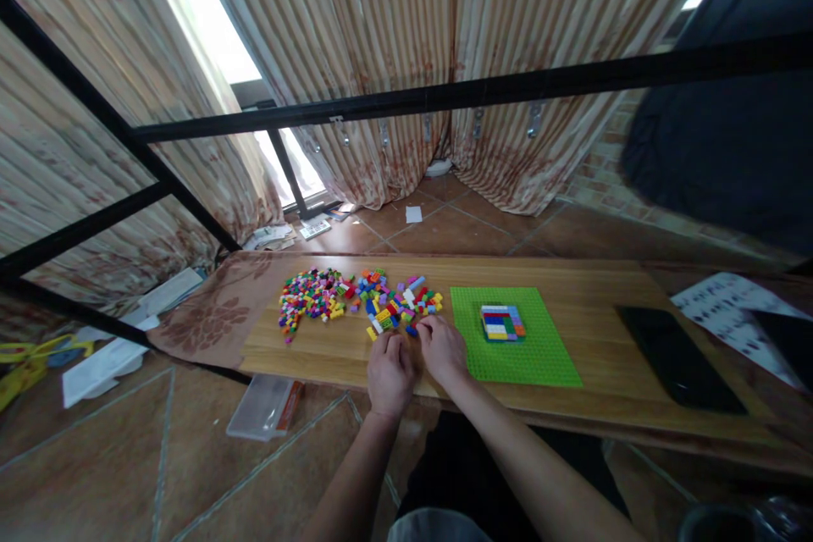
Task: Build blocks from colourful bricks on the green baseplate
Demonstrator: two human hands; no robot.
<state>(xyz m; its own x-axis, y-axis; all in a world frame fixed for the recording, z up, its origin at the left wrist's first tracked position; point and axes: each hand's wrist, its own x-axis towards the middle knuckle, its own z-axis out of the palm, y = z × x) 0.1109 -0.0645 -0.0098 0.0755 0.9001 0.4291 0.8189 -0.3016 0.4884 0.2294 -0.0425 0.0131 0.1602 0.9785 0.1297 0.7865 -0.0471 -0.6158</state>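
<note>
My left hand rests at the front edge of a loose pile of larger building bricks, its fingers curled in. Whatever those fingers hold, if anything, is hidden. Just to the right, my right hand has thumb and fingers drawn together at the pile's right front edge, close to a blue brick. I cannot make out what is between them. Beside this hand lies a green baseplate. On it stands a low, roughly square brick build in white, red, blue, yellow and orange.
A pile of small mixed bricks lies on the left of the wooden board. A black tablet-like slab and a printed sheet lie to the right. Below the front edge, a clear plastic box is on the floor. A black metal bar crosses behind.
</note>
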